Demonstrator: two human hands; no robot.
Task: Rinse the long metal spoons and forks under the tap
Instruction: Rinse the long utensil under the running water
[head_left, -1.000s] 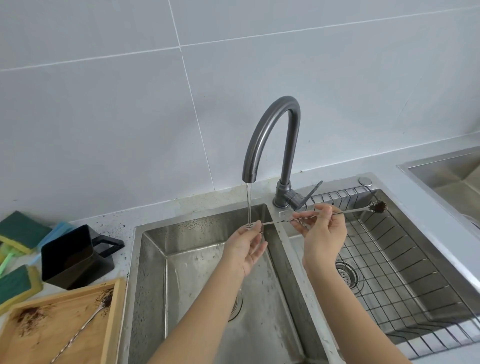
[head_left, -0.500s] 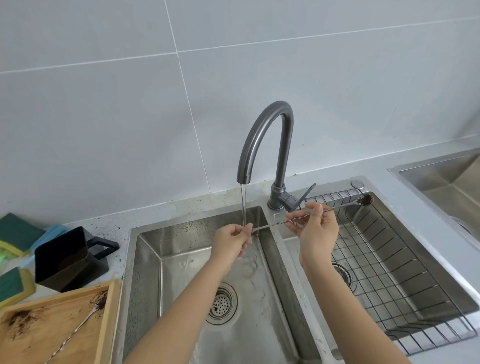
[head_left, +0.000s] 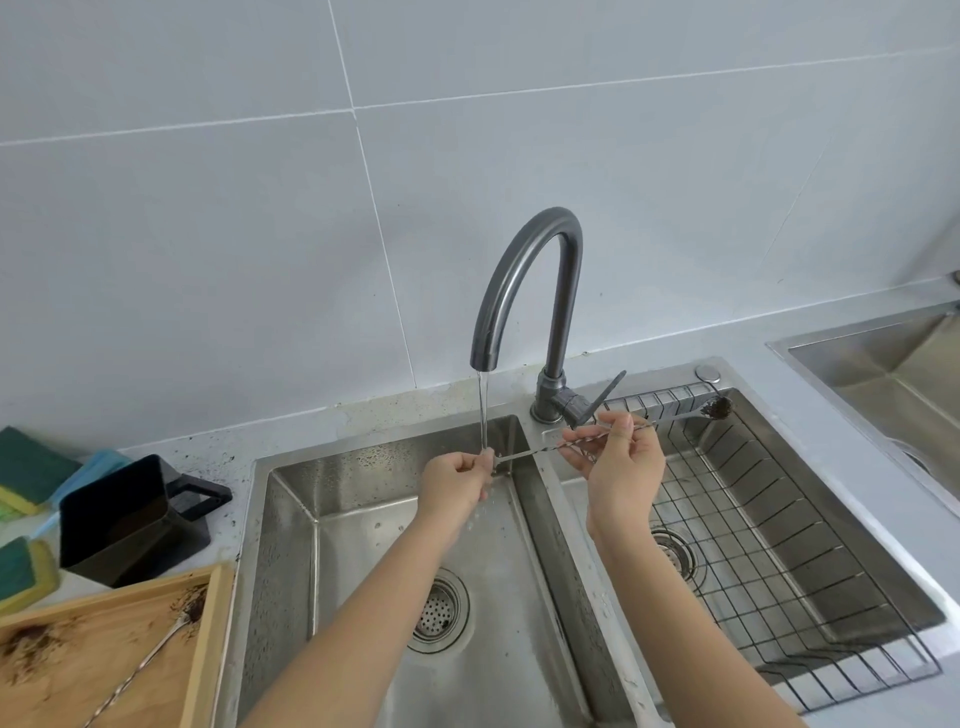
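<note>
Over the sink (head_left: 291, 519), thin twisted spoon (head_left: 597, 441), dirty bowl.

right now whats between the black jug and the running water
In the head view, between the black jug and the water stream lie speckled counter and the left sink basin's wet rim and back wall, nothing else.

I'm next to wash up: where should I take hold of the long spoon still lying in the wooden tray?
Pinch the thin handle of the long spoon near its middle, from above. It lies flat in the wooden tray, its dirty bowl against the right wall, so the bare stem is the clean, clear part. Its lower end runs out of view.
</note>
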